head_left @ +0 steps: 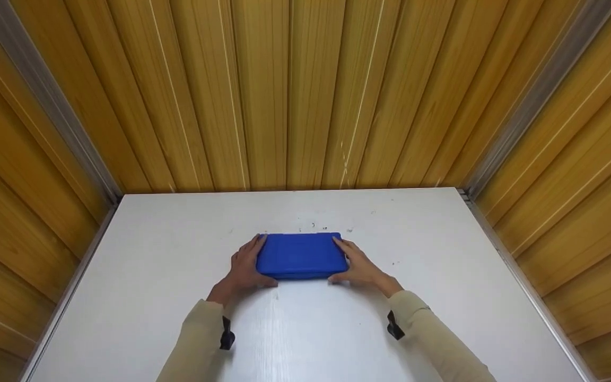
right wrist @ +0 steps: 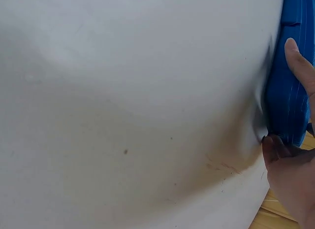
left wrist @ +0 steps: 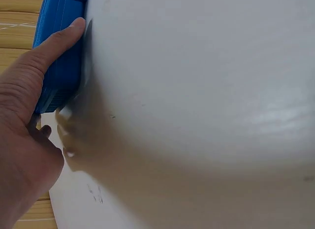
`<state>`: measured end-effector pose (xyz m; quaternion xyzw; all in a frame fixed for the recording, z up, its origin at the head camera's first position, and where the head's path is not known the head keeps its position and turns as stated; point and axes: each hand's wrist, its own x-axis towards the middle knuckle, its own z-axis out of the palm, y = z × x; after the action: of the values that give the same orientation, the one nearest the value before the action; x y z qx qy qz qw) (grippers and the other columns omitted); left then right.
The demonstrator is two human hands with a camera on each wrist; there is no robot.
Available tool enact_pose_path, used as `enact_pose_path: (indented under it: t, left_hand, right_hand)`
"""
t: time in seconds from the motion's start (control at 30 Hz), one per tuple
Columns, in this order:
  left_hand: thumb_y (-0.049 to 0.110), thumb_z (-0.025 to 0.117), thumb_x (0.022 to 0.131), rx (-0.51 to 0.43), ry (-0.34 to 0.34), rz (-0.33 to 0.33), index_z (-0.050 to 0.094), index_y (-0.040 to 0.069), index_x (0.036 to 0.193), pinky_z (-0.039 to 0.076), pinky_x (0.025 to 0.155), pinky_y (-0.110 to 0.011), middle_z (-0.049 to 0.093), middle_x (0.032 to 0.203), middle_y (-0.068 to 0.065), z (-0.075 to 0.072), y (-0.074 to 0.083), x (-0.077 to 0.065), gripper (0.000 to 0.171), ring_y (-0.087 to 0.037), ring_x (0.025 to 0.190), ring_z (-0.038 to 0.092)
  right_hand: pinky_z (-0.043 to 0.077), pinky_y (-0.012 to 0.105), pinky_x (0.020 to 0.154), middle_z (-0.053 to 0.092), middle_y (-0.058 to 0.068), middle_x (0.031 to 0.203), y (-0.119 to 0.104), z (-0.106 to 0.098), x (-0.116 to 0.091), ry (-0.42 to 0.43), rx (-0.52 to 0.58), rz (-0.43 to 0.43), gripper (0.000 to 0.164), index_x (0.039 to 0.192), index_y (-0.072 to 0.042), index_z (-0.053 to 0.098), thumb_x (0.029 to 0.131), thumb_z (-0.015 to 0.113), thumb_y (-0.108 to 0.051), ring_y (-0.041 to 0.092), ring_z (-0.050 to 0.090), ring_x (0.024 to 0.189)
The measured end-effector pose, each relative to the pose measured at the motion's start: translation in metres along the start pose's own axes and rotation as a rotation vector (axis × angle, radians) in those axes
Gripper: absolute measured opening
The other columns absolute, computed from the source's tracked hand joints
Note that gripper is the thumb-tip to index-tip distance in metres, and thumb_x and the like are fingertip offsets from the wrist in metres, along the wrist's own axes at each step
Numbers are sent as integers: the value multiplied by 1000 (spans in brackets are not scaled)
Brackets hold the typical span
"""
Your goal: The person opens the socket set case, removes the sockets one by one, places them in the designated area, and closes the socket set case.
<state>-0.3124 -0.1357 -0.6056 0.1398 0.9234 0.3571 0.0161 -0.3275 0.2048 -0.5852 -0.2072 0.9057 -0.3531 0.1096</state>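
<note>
Blue case (head_left: pixel 302 256): grip done — closed, not yet opened.
Hands: left hand (head_left: pixel 245 268), right hand (head_left: pixel 361 269) clamped on opposite ends.

Case (head_left: pixel 302 256) on table (head_left: pixel 305 334), wall (head_left: pixel 305 95) behind.
Left hand (head_left: pixel 243 269) at case's left end, right hand (head_left: pixel 361 269) at its right end.

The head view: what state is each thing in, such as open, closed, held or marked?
Blue rectangular plastic-looking case: closed, held at both ends.
Left bare hand: gripping the case's left end.
Right bare hand: gripping its right end.
White rectangular tabletop: flat, marked with small dark specks.
Yellow-brown ridged wood-patterned wall: bearing pale streaks.
</note>
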Motion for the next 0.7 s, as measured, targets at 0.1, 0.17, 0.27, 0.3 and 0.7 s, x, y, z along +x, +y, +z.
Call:
enact_pose_path:
  t: [0.1,0.17,0.27,0.3,0.7]
  left_hand:
    - [38,98,63,14,18,3,27,11,162,21,120,-66,28,167,-22,-1,-1,-2,125,-47,152,27]
    - [39,99,62,33,41,20,31,10,161,24,119,-66,32,164,-24,-2,-2,-3,124,-47,150,31]
    - [41,99,61,67,62,44,34,8,160,25,120,-64,37,161,-25,-3,-2,-4,123,-46,148,35]
    - [41,99,61,74,63,50,34,7,159,26,120,-64,38,161,-25,-4,-1,-4,123,-46,148,36]
    - [44,95,65,-74,-26,-58,40,5,156,32,120,-64,42,159,-24,-22,6,-13,113,-46,148,38]
  right_hand:
    - [22,64,124,21,29,166,-2,0,-1,-1,7,13,113,165,-15,20,78,90,-31,48,21,155]
    - [22,64,125,21,29,166,-4,0,-2,-3,7,12,113,165,-15,20,78,91,-31,48,22,154]
    - [23,64,124,22,30,165,-5,0,-3,-2,5,2,114,164,-13,20,77,91,-31,49,23,154]
    - [23,64,124,22,29,165,-5,-1,-4,-5,7,2,114,164,-13,20,77,91,-31,48,23,154]
    - [38,58,119,33,32,161,-10,-9,-5,-25,91,-31,101,158,-1,32,81,87,-38,47,40,147]
